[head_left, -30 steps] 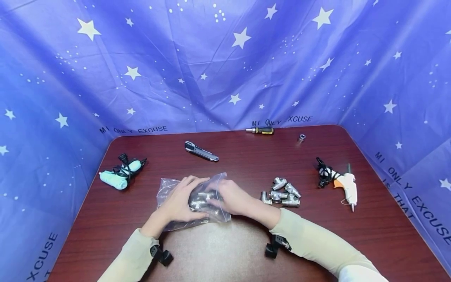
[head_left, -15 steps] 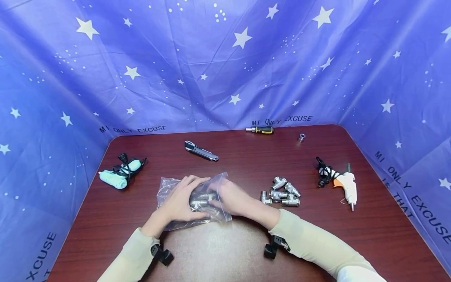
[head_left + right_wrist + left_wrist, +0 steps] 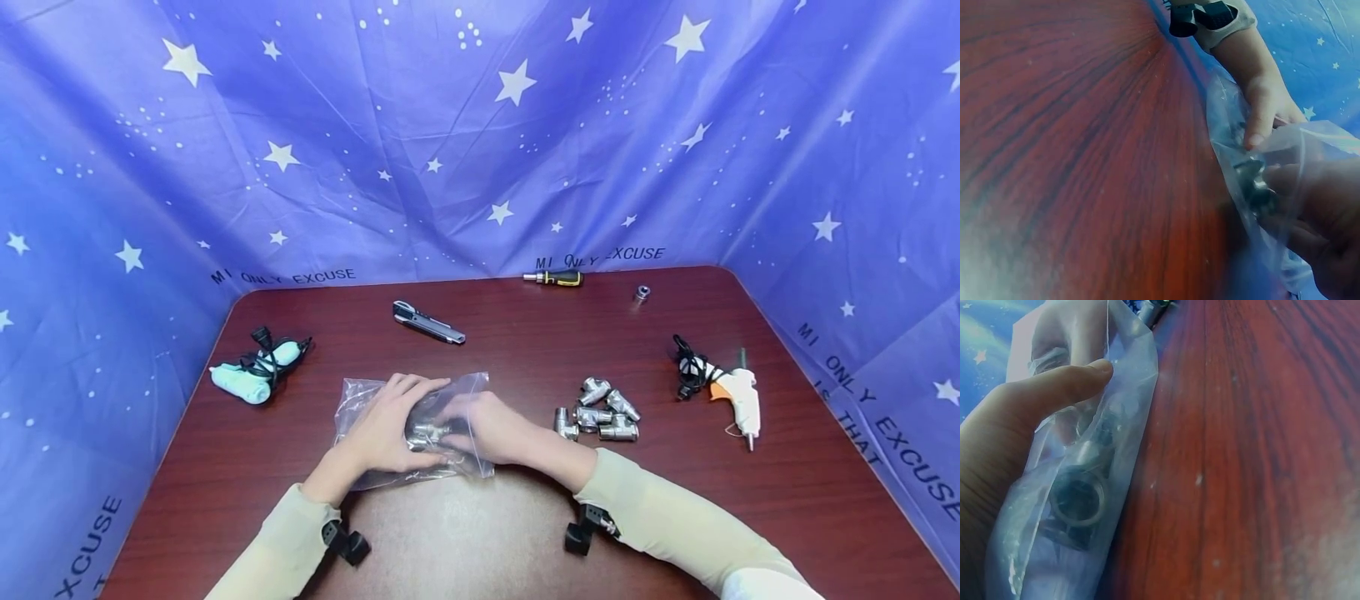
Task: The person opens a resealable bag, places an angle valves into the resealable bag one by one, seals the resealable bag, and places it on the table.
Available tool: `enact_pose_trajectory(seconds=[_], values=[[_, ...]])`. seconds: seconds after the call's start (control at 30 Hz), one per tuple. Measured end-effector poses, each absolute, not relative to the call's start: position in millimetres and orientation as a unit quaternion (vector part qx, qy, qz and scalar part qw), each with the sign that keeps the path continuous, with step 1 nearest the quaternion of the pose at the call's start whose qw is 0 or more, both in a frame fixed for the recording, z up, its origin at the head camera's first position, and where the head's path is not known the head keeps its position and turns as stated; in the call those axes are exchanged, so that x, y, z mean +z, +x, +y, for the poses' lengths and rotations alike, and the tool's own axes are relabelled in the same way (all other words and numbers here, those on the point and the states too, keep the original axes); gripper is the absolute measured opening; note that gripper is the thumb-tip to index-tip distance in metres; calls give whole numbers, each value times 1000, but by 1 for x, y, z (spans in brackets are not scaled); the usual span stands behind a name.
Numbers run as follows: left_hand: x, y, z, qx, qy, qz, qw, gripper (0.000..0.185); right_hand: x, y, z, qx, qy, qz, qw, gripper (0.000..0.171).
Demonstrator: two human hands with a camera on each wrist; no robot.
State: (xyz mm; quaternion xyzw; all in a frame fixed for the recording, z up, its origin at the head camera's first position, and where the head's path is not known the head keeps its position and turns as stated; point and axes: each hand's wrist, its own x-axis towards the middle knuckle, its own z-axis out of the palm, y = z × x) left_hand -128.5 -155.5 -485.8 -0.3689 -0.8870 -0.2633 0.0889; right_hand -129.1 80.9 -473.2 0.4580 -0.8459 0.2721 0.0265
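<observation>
A clear zip-top plastic bag (image 3: 472,454) with metal pipe fittings (image 3: 423,435) inside lies at the front middle of the table. My left hand (image 3: 386,425) grips the bag from outside, its thumb pressing along the near side in the left wrist view. Through the bag's open right end reaches my right hand (image 3: 487,425). In the right wrist view, its thumb and finger pinch a shiny fitting (image 3: 1254,181) inside the bag; the other fingertips are blurred behind plastic. Just right of this hand lies a pile of several metal tee fittings (image 3: 594,417).
A utility knife (image 3: 429,322) lies behind the bag. Farther back are a screwdriver (image 3: 555,278) and a small metal socket (image 3: 642,292). A light-blue tool with a black cord (image 3: 251,379) is at left, a white glue gun (image 3: 742,396) at right. Starry cloth (image 3: 480,125) surrounds the table.
Inside the bag, my right fingers have shifted and the fittings there have turned a little. The bag's open edge has moved slightly. My left hand stays nearly still.
</observation>
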Motion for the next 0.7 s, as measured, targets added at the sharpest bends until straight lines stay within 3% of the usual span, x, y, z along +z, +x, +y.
enact_pose_trajectory(seconds=[0.2,0.4,0.7], values=[[-486,-127,-156,-247,-363,-894,90,108,-464,-131,106,282,463,-840,7,26],[-484,-125,-156,-231,-356,-901,87,111,-445,-134,144,297,424,-855,36,18],[-480,-119,-151,-215,-349,-908,91,113,-427,-148,216,266,325,-903,94,19]])
